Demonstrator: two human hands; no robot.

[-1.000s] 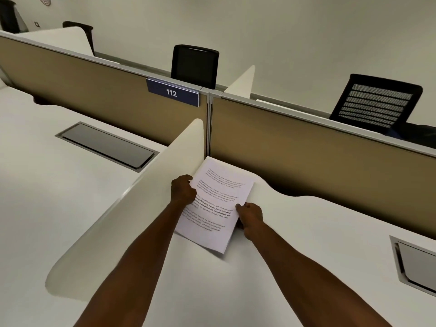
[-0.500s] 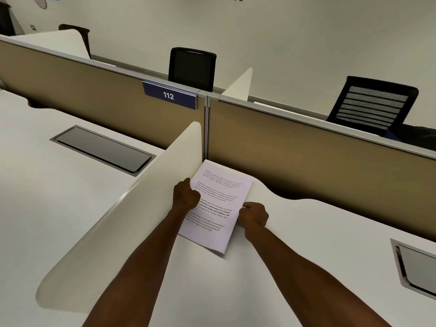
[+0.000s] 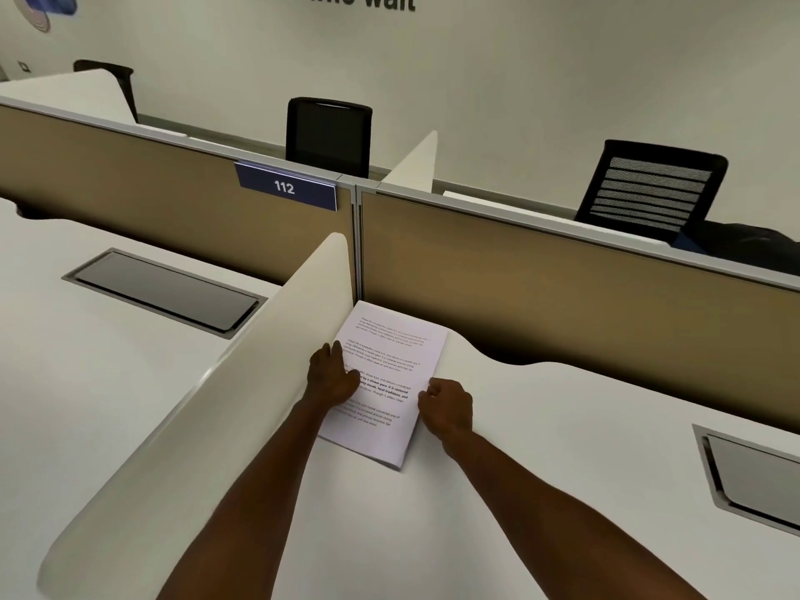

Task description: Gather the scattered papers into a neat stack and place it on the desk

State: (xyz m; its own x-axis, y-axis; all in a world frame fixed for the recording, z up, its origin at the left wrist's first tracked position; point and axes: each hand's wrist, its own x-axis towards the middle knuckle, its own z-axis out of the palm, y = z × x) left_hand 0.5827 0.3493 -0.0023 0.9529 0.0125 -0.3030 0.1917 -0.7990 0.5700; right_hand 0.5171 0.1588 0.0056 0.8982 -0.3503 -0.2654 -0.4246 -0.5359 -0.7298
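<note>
Currently white printed paper stack [image 3: 389,374] flat on white desk [image 3: 562,491]; left hand [image 3: 333,376] pressing its left edge, right hand [image 3: 446,407] curled, pinching right edge.

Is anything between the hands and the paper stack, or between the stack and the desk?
Nothing visible. The left hand rests on the paper stack, the right hand touches its right edge, and the stack lies flat on the desk.

counted: one stack of papers [image 3: 389,383], two hands [image 3: 331,376] [image 3: 448,409], three office chairs [image 3: 329,134] [image 3: 653,188] [image 3: 104,77], two desk cable hatches [image 3: 166,292] [image 3: 753,478], one number plate [image 3: 285,187].
</note>
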